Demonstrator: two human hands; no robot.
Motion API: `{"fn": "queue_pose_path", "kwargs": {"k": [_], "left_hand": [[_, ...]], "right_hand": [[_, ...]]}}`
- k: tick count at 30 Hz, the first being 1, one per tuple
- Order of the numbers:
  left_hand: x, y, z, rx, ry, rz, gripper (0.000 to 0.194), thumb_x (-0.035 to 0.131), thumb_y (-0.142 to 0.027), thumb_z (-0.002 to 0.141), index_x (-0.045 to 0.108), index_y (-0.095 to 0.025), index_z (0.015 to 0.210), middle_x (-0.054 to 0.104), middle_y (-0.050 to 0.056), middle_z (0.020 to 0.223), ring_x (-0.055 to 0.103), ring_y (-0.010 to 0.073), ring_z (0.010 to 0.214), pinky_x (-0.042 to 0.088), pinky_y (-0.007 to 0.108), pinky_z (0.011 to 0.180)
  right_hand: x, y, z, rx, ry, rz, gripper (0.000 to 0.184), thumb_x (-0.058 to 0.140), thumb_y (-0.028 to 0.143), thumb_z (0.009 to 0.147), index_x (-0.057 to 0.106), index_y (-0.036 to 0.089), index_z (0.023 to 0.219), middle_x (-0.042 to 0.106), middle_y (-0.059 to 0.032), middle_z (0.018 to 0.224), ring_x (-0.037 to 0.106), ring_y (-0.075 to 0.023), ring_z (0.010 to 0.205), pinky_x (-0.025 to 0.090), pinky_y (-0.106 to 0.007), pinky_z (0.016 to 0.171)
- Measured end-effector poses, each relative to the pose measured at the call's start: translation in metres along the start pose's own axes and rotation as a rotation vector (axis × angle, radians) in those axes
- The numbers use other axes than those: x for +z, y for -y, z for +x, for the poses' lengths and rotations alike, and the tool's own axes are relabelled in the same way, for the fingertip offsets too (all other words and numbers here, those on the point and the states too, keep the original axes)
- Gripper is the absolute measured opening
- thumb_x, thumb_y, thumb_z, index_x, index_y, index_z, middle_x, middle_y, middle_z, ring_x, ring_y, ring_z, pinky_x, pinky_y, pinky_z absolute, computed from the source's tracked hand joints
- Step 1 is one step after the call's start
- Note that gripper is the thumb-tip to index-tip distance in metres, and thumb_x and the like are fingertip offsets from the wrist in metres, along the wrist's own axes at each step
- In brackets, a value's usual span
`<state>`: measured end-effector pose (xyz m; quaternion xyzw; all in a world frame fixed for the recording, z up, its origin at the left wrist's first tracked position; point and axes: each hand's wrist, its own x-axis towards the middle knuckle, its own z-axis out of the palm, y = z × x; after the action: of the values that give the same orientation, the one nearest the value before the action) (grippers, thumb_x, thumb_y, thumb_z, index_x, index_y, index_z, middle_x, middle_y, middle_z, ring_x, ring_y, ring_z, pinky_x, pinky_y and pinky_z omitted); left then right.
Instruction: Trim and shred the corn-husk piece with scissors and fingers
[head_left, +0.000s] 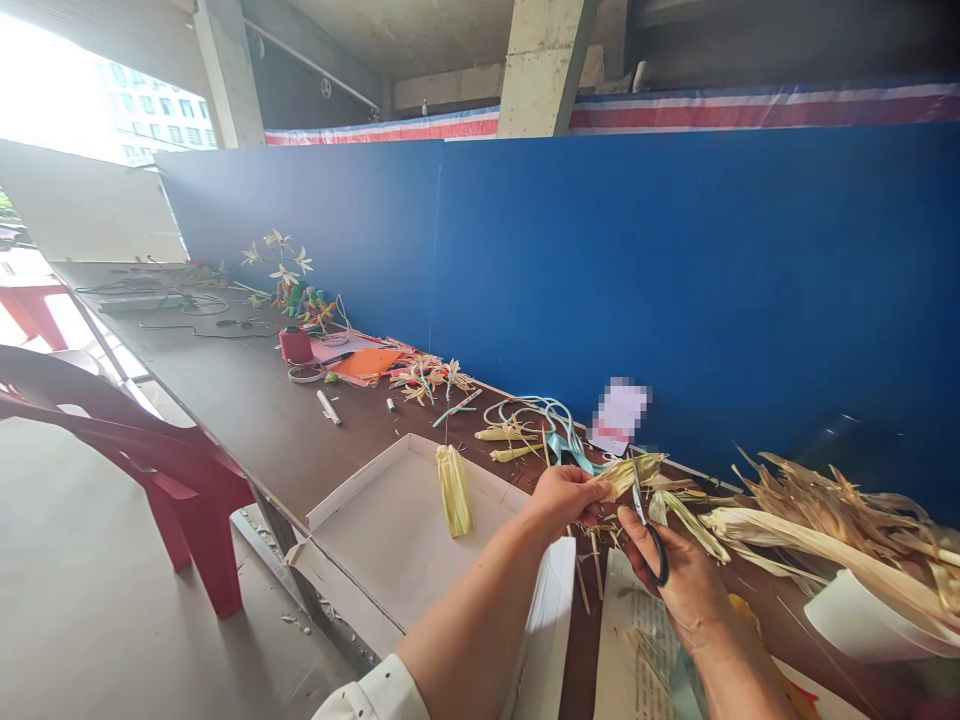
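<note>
Head view gives me the left hand pinching a corn husk, which juts right past its fingertips; the right hand grips scissors, blades at that husk. Further right, dry husks lie heaped on the table.

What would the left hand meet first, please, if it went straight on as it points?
Beyond the husk it holds, the left hand would probably meet the scissors, though depth is unclear.
</note>
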<state>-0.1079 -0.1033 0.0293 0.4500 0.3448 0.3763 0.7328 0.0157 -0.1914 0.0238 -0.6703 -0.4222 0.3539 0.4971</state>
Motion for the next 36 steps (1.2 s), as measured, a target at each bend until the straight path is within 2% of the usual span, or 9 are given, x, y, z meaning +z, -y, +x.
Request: {"fn": "queue_pose_path", "kwargs": {"k": [7,15,19,23,27,32,36], "left_hand": [[-0.007,0.003,0.004,-0.030,0.070,0.027,0.028,0.079,-0.029,0.064,0.057,-0.012,0.067,0.055,-0.002,0.053,0.047,0.0045,0.043,0.043,0.019,0.046],[-0.009,0.000,0.003,-0.031,0.101,0.048,0.028,0.080,-0.028,0.062,0.057,-0.011,0.064,0.052,-0.004,0.053,0.049,0.0044,0.046,0.046,0.019,0.050],[-0.008,-0.001,0.003,-0.004,0.034,-0.009,0.025,0.078,-0.025,0.063,0.058,-0.012,0.066,0.056,-0.002,0.056,0.052,0.0054,0.048,0.047,0.019,0.052],[-0.004,-0.005,0.002,0.033,-0.059,-0.064,0.020,0.073,-0.021,0.069,0.057,-0.012,0.064,0.057,-0.002,0.056,0.052,0.0052,0.047,0.047,0.018,0.051],[-0.002,-0.006,0.001,0.071,-0.091,-0.102,0.018,0.071,-0.018,0.071,0.057,-0.011,0.063,0.057,-0.002,0.055,0.051,0.0045,0.046,0.045,0.017,0.050],[-0.001,-0.002,0.004,0.113,-0.094,-0.143,0.016,0.070,-0.016,0.071,0.057,-0.011,0.065,0.057,-0.002,0.055,0.052,0.0047,0.047,0.044,0.015,0.047],[0.002,0.003,0.007,0.162,-0.128,-0.179,0.018,0.071,-0.015,0.068,0.054,-0.013,0.064,0.057,-0.002,0.055,0.054,0.0064,0.048,0.042,0.015,0.044]], "right_hand": [[-0.003,-0.001,0.002,0.009,0.027,-0.039,0.031,0.066,0.051,0.067,0.051,0.026,0.059,0.048,0.0022,0.051,0.040,-0.0149,0.047,0.029,-0.029,0.044],[-0.005,-0.004,0.002,0.001,0.012,-0.084,0.025,0.065,0.051,0.068,0.059,0.027,0.068,0.057,0.0006,0.056,0.050,-0.0185,0.051,0.036,-0.030,0.045],[-0.003,-0.004,0.002,0.000,0.055,-0.064,0.032,0.064,0.055,0.069,0.057,0.025,0.061,0.060,-0.0013,0.058,0.053,-0.0189,0.054,0.039,-0.031,0.048],[0.001,0.000,-0.002,0.005,0.170,-0.060,0.037,0.062,0.060,0.070,0.065,0.024,0.076,0.064,-0.0030,0.066,0.056,-0.0205,0.062,0.041,-0.032,0.052],[0.002,0.000,-0.004,0.000,0.237,-0.032,0.038,0.063,0.059,0.071,0.067,0.024,0.084,0.064,-0.0042,0.066,0.056,-0.0210,0.063,0.043,-0.032,0.055],[0.003,-0.003,-0.002,-0.023,0.286,-0.011,0.033,0.066,0.057,0.069,0.069,0.026,0.081,0.063,-0.0029,0.062,0.055,-0.0210,0.060,0.044,-0.033,0.058],[0.004,-0.004,-0.002,-0.066,0.253,-0.049,0.035,0.065,0.057,0.071,0.070,0.025,0.086,0.059,0.0001,0.058,0.049,-0.0181,0.055,0.039,-0.032,0.055]]}}
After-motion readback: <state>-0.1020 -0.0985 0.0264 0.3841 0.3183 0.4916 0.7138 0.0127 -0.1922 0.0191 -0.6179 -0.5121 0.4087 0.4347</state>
